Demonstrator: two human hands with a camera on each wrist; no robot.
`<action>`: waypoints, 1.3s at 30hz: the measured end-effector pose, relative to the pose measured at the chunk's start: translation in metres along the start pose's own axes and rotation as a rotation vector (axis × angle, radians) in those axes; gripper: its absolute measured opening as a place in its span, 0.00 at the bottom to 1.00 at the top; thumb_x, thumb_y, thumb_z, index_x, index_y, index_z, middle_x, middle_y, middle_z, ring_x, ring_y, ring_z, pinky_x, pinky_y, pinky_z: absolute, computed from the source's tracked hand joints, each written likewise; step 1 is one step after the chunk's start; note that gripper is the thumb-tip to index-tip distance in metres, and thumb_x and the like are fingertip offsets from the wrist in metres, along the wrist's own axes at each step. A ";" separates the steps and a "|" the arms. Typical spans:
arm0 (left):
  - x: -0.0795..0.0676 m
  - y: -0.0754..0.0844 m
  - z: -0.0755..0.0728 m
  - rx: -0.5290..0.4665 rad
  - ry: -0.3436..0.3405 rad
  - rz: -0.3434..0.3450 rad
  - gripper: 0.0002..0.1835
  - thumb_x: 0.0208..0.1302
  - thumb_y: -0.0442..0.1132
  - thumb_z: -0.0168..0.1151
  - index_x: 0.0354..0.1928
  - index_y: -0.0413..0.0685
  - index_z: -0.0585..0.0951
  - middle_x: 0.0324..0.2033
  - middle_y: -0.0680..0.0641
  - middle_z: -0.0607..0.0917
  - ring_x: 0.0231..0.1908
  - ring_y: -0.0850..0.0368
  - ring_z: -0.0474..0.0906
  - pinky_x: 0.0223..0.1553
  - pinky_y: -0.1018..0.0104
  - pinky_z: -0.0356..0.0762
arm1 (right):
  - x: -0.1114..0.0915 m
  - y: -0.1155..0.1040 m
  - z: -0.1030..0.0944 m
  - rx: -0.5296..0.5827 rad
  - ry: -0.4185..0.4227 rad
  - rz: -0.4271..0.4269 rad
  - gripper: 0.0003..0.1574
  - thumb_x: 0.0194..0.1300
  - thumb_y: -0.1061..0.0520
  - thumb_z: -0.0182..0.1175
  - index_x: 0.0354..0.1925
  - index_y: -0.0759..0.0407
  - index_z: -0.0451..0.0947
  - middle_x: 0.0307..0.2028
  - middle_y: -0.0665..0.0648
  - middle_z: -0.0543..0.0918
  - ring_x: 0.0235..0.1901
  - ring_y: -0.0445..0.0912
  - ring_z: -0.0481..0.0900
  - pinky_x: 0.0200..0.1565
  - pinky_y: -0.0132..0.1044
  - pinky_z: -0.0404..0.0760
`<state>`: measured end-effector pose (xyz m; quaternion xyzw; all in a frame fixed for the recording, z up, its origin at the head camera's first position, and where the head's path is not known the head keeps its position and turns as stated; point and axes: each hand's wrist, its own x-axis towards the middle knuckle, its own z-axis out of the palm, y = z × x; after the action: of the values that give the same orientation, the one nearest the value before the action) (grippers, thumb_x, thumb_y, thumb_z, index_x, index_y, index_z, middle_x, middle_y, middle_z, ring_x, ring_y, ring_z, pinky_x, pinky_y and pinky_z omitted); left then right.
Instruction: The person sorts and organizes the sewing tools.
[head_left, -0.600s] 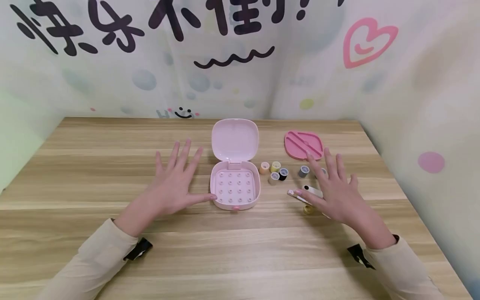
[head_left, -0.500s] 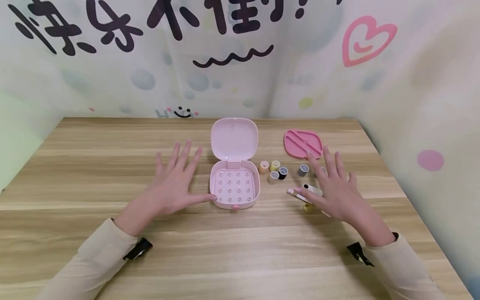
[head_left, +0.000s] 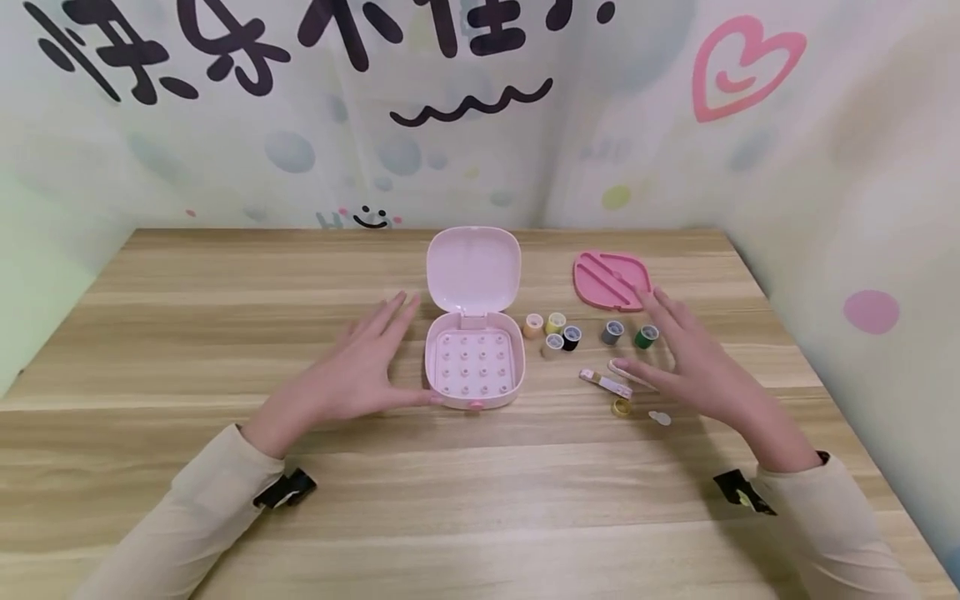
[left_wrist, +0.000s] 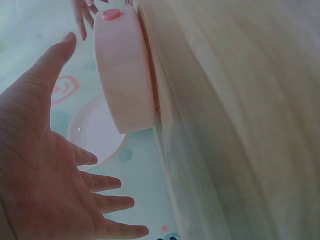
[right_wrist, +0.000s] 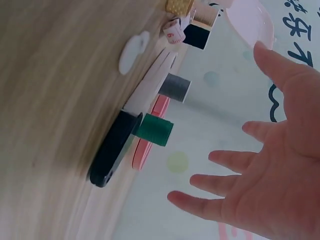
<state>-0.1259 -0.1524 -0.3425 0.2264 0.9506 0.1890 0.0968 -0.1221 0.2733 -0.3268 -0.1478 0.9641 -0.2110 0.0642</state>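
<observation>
The pink sewing box (head_left: 475,402) stands with its lid (head_left: 474,268) raised, showing rows of small pegs inside. My left hand (head_left: 348,379) hovers at its left side, fingers extended, holding nothing; the thumb tip overlaps the box's front left corner in the head view, while the left wrist view shows a gap. Over the table's right side, my right hand (head_left: 701,375) is also extended and holds nothing. Near it are a green thread spool (head_left: 647,337), a grey thread spool (head_left: 612,333) and a tool with a black handle (right_wrist: 112,150) and pale blade-like part, mostly hidden in the head view.
Several more spools, including a black spool (head_left: 572,337), stand right of the box. A pink divided tray (head_left: 611,281) lies behind. A rolled tape measure (head_left: 606,383), a gold thimble (head_left: 621,407) and a small pale needle threader (head_left: 660,417) lie in front. A printed curtain hangs behind the table.
My right hand has moved rightward, uncovering the green spool and more of the small items. The left hand's fingers have drawn closer together. The view has shifted slightly; the box stays put.
</observation>
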 end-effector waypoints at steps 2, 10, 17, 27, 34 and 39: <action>0.001 0.001 0.000 -0.048 0.004 0.027 0.72 0.56 0.77 0.69 0.86 0.47 0.40 0.84 0.36 0.43 0.83 0.33 0.42 0.81 0.31 0.46 | 0.001 0.003 -0.003 0.034 0.014 -0.012 0.66 0.71 0.41 0.70 0.86 0.58 0.40 0.82 0.74 0.45 0.78 0.76 0.48 0.72 0.80 0.56; -0.001 0.003 0.000 -0.256 -0.010 0.053 0.70 0.56 0.67 0.77 0.86 0.47 0.43 0.84 0.38 0.48 0.82 0.36 0.46 0.79 0.33 0.55 | 0.002 0.013 -0.008 0.124 0.070 -0.048 0.56 0.69 0.51 0.73 0.82 0.65 0.54 0.76 0.75 0.63 0.73 0.75 0.63 0.67 0.76 0.69; 0.002 0.002 0.004 -0.392 0.021 0.058 0.67 0.57 0.54 0.82 0.86 0.45 0.46 0.84 0.37 0.51 0.81 0.34 0.51 0.79 0.33 0.57 | 0.001 0.022 -0.009 0.172 0.092 -0.024 0.45 0.71 0.58 0.70 0.78 0.66 0.63 0.67 0.78 0.74 0.61 0.76 0.76 0.55 0.72 0.83; 0.006 0.008 0.010 -0.735 -0.013 0.028 0.60 0.58 0.35 0.81 0.84 0.39 0.50 0.81 0.36 0.56 0.75 0.32 0.64 0.71 0.40 0.74 | 0.004 0.031 -0.005 0.229 0.102 0.034 0.37 0.73 0.60 0.68 0.74 0.69 0.68 0.59 0.78 0.79 0.53 0.70 0.83 0.49 0.52 0.89; 0.008 0.009 0.017 -0.799 -0.021 0.017 0.59 0.59 0.31 0.78 0.84 0.36 0.48 0.80 0.32 0.55 0.75 0.29 0.63 0.72 0.41 0.73 | 0.007 0.036 0.000 0.288 0.107 0.082 0.33 0.74 0.59 0.67 0.70 0.72 0.71 0.54 0.76 0.82 0.49 0.68 0.85 0.37 0.26 0.86; 0.010 0.009 0.020 -0.829 -0.029 0.004 0.59 0.59 0.29 0.78 0.84 0.36 0.48 0.80 0.32 0.55 0.74 0.30 0.64 0.71 0.44 0.74 | 0.007 0.040 0.000 0.379 0.081 0.139 0.33 0.77 0.57 0.64 0.71 0.74 0.69 0.55 0.75 0.79 0.49 0.64 0.86 0.36 0.32 0.91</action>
<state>-0.1257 -0.1347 -0.3577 0.1727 0.7921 0.5528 0.1926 -0.1394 0.3056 -0.3444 -0.0575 0.9168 -0.3895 0.0667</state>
